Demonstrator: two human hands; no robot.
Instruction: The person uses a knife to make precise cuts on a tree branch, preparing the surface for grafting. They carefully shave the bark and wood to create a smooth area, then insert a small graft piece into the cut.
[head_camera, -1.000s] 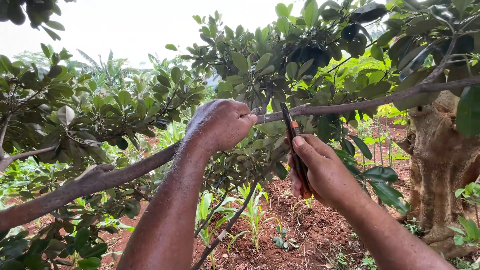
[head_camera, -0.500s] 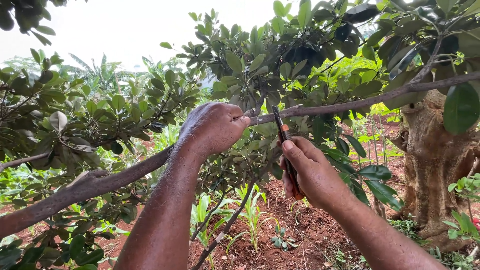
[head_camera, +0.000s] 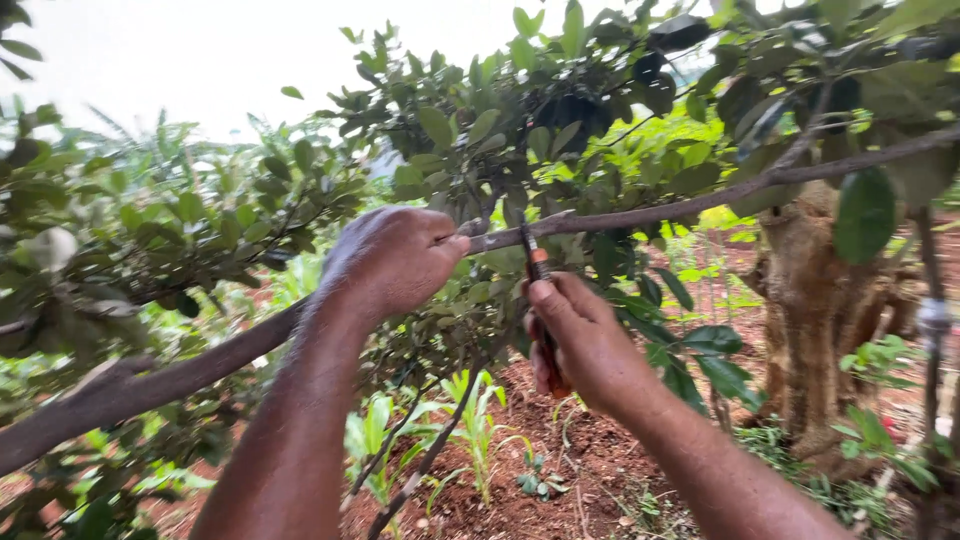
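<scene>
My left hand is closed around a thin grey-brown tree branch that runs from the trunk at the right toward the left. Just to the right of it, my right hand grips a small knife with an orange and black handle. The blade points up and touches the branch from below, close to my left fist. Dark green leaves hang all around the branch.
A thick mossy trunk stands at the right. A heavier bare limb slants from lower left up to my left wrist. Red-brown soil with young green plants lies below.
Both hands and the branch have slid left in the view as my head turned. The picture is now blurred. The knife stays against the branch.
</scene>
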